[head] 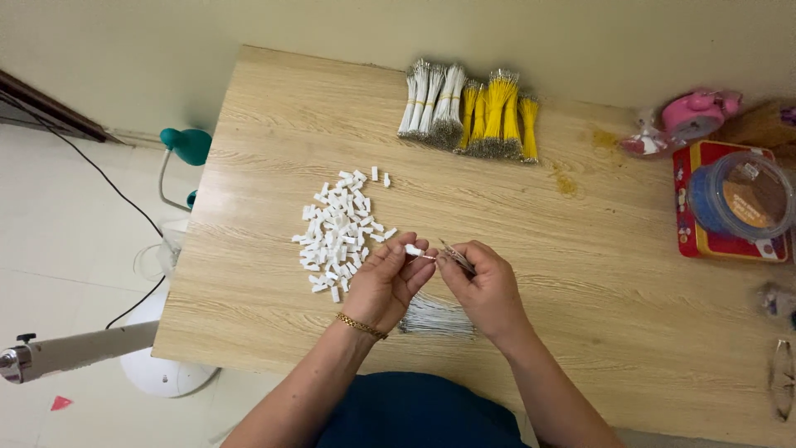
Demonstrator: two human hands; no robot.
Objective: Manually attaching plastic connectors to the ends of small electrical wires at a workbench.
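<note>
**Both hands joined a wire to a white connector**

Over the near middle of the pale wooden worktop (580,274), the left hand (383,282) pinched a small white plastic connector (412,250) while the right hand (485,286) gripped a thin bundle of wires (457,256), tips touching it. Loose white connectors (336,232) lay heaped just left. White wire bundles (431,104) and yellow wire bundles (500,116) rested far off.
</note>
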